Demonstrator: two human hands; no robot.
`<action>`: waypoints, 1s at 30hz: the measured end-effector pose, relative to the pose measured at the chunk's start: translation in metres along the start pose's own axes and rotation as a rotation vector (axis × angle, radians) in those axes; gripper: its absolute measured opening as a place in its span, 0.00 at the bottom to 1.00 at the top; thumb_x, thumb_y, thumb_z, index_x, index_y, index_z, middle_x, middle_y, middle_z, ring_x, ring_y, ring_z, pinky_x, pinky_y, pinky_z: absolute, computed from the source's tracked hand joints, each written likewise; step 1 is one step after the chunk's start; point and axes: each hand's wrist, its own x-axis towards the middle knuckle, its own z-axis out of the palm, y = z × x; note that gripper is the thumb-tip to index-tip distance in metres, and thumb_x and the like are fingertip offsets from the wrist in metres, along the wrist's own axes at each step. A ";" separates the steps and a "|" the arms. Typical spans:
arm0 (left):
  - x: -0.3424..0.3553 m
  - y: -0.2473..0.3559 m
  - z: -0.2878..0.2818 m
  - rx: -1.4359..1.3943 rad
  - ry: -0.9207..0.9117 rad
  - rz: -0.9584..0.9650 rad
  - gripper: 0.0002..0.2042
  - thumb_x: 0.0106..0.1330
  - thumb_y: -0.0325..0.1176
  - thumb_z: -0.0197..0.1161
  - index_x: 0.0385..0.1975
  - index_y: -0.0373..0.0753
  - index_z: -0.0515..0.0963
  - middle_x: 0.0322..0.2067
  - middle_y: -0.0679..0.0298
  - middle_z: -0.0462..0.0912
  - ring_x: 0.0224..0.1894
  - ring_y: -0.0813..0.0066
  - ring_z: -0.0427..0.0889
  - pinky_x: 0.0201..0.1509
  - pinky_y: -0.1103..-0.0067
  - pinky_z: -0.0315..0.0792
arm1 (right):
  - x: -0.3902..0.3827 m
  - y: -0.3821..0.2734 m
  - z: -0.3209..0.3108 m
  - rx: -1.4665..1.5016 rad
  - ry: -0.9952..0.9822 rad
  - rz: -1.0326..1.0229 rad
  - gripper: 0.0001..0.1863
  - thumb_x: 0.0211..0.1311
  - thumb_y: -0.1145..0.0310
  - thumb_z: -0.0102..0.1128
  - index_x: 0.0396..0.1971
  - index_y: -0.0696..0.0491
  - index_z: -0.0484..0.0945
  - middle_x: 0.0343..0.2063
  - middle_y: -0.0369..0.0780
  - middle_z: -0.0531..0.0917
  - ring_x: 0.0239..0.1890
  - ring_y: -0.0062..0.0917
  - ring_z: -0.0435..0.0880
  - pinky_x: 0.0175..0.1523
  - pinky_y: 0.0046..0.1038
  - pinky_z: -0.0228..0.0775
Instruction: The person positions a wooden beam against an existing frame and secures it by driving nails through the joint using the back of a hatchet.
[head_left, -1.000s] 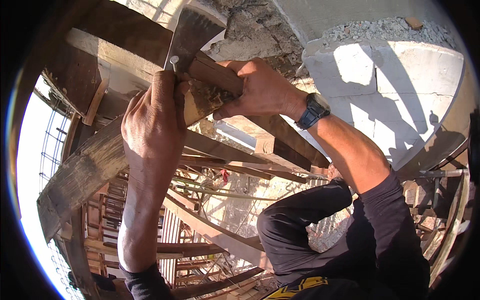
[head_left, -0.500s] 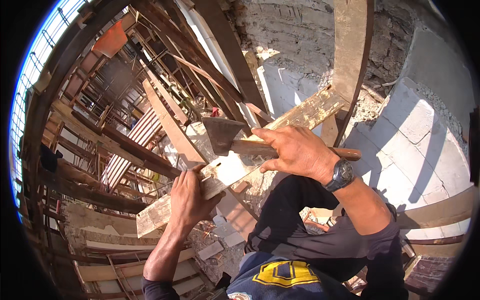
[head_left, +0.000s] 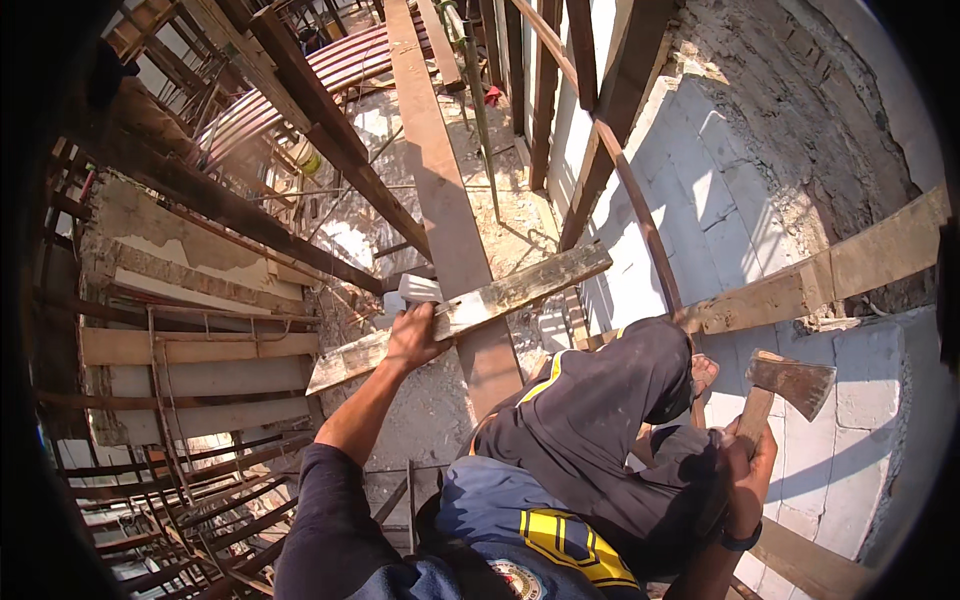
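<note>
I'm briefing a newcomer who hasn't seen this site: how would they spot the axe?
Find the white block wall at the picture's lower right. In front of it, the person's right-hand grip holds the axe by its wooden handle. Its flared metal head sets it apart from the long, plain timber beam above it.

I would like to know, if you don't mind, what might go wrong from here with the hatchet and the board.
The right hand holds the hatchet beside the bent leg, so a careless swing might injure it. Only the left hand grips the board, so it could twist or slip if struck.
</note>
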 end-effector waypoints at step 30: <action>0.020 -0.001 0.026 -0.346 0.335 0.242 0.33 0.53 0.44 0.74 0.54 0.31 0.68 0.51 0.46 0.75 0.58 0.46 0.71 0.64 0.59 0.64 | 0.132 0.087 0.289 -0.744 -0.454 -0.276 0.21 0.73 0.61 0.50 0.59 0.58 0.67 0.38 0.60 0.83 0.46 0.59 0.80 0.49 0.51 0.71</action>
